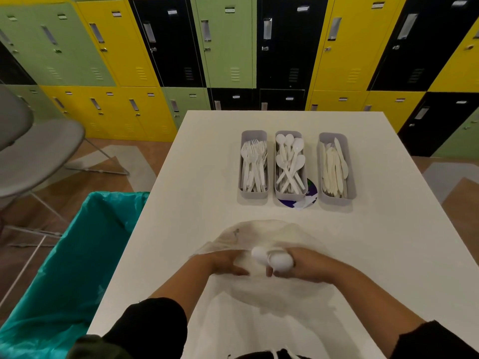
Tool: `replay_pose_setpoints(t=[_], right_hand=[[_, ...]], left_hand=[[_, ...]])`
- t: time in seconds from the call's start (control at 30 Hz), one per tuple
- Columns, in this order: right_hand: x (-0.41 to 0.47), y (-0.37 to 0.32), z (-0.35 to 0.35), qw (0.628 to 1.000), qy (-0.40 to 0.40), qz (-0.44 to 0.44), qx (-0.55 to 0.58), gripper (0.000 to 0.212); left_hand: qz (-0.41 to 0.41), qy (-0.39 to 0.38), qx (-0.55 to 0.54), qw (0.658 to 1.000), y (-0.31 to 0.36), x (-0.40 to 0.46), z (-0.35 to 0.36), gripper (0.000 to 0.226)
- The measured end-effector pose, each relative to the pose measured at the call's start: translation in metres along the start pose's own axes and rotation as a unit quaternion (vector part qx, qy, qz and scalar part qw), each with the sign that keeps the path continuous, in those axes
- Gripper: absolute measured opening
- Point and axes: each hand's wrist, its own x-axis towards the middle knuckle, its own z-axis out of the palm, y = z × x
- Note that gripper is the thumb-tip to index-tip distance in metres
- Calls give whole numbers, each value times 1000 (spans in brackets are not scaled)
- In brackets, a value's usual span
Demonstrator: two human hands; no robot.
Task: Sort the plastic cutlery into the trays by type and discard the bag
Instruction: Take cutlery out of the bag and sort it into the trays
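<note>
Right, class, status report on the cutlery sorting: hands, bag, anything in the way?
Right hand holds two spoons. Left hand on clear bag. Three trays loaded. Path to spoon tray clear.

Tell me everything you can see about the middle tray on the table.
The middle tray is a narrow, pale grey, plastic-looking bin standing on the white table, between the fork tray and the knife tray. White plastic spoons fill it, criss-crossed. Its near end sits on a purple-and-white round label.
</note>
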Motion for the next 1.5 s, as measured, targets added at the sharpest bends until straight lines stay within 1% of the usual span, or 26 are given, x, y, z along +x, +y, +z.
replay_pose_setpoints(t=[0.07,0.1,0.17,0.23,0.3,0.33,0.4,0.47,0.57,0.63,0.7,0.77,0.83,0.9,0.93,0.97,1.03,1.1,1.17,1.23,1.27,1.3,1.33,1.4,1.43,1.5], right_hand=[[-4,-7,-12,988,70,-33,131,12],[-7,-10,-20,973,106,-47,198,11],[-12,-19,-35,941,166,-85,283,15],[-15,-27,-46,896,216,-126,367,16],[-17,-31,-56,840,263,-134,456,14],[-18,-33,-60,816,284,-131,487,11],[-20,-32,-67,788,316,-124,514,7],[-21,-30,-72,762,337,-111,542,9],[-19,-27,-75,725,342,-90,591,12],[-18,-25,-75,712,336,-82,611,18],[-18,-25,-76,708,329,-77,620,21],[-20,-26,-76,715,318,-72,619,21],[-24,-27,-77,731,309,-63,605,20],[-26,-28,-77,746,296,-63,592,20],[-28,-27,-79,743,293,-70,597,20],[-29,-27,-81,734,293,-78,608,20],[-30,-27,-88,714,305,-94,624,20],[-32,-25,-96,703,320,-108,626,19],[-33,-23,-101,701,329,-112,623,20],[-33,-22,-106,706,333,-111,615,19],[-33,-22,-107,708,336,-107,612,17],[-32,-22,-110,711,337,-102,609,16],[-31,-21,-110,716,335,-92,606,16],[-28,-22,-111,736,321,-69,592,17],[-26,-22,-113,750,319,-56,577,18],[-23,-22,-115,772,324,-37,545,22]], left_hand=[[33,12,59,998,-4,5,2,77],[46,14,82,995,-4,6,2,78],[65,21,111,991,-4,7,2,76],[77,30,120,989,-7,10,3,74],[83,39,101,991,-9,12,4,75],[88,47,85,991,-9,12,5,76],[89,68,74,991,-4,11,3,76],[74,73,99,990,7,13,0,75],[56,23,189,980,35,9,-8,78],[72,-7,212,974,55,3,-18,73],[101,-9,191,976,73,-2,-28,66],[126,-14,184,975,89,-8,-37,56],[169,-64,179,967,104,-17,-49,45],[226,-101,102,964,116,-28,-63,32],[240,-93,56,965,121,-32,-71,28],[243,-68,21,967,123,-34,-77,25],[231,6,-1,973,125,-32,-85,20],[220,45,-18,974,127,-27,-87,13],[206,45,-39,977,130,-24,-89,34],[187,51,-10,981,133,-16,-93,52],[180,64,-5,982,133,-12,-94,55],[180,82,-38,980,136,-6,-97,53],[185,99,-114,971,138,-3,-97,47],[196,142,-296,924,147,5,-99,29],[195,154,-363,898,153,10,-100,24],[192,159,-446,860,165,18,-98,18]])
